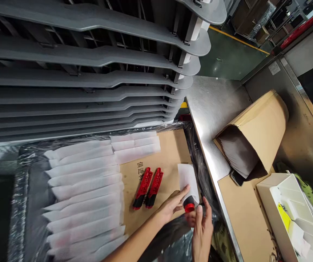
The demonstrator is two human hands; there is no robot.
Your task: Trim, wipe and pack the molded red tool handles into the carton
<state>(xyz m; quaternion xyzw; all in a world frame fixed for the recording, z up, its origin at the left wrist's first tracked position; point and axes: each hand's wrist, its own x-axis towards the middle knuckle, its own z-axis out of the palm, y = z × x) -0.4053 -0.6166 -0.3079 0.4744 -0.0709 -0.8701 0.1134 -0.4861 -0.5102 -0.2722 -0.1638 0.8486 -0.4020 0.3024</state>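
My left hand (174,203) grips a white paper sleeve (187,178), thumb on top. From the sleeve's near end sticks out a red and black plastic part (189,204); the rest of it is hidden inside. Close by that red end is my right hand (202,225), thumb and index finger apart, other fingers curled and blurred beside the part. Whether they touch it I cannot tell. Two bare red and black parts (143,189) lie side by side on the brown cardboard (172,149). Left of them, several white-sleeved parts (85,196) lie in overlapping rows.
Dark plastic film (200,163) lines the box's edge. A stack of grey curved panels (91,80) rises behind it. On the metal bench (211,109) at right lie an open carton (262,127) holding white sheets, a phone-like dark object (237,178) and a white bin (295,211).
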